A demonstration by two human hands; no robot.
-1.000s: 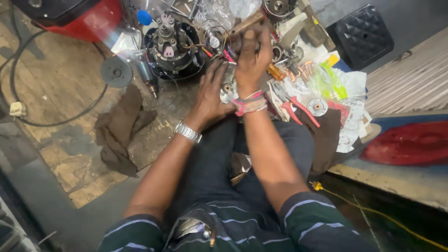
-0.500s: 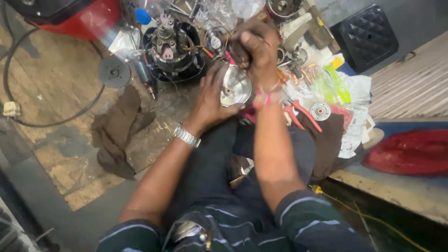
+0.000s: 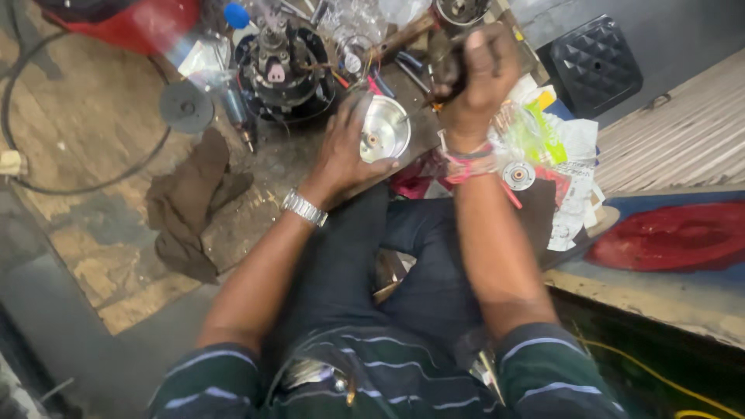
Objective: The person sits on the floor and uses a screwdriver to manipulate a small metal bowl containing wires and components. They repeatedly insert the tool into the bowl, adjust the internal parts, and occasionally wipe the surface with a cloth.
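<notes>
Right hand (image 3: 477,74) now raised with dark tool (image 3: 448,66); left hand (image 3: 349,151) around empty silver cup (image 3: 386,128).

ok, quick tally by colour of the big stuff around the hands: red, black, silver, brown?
Red: 2, panel and tank
Black: 2, motor and quilted case
Silver: 1, metal cup in left hand
Brown: 1, rag
Total: 6
Right hand grips a dark part, unclear.

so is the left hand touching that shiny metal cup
Touching. The head view shows the left hand wrapped around the shiny metal cup, thumb and fingers pressed against its rim.
</notes>
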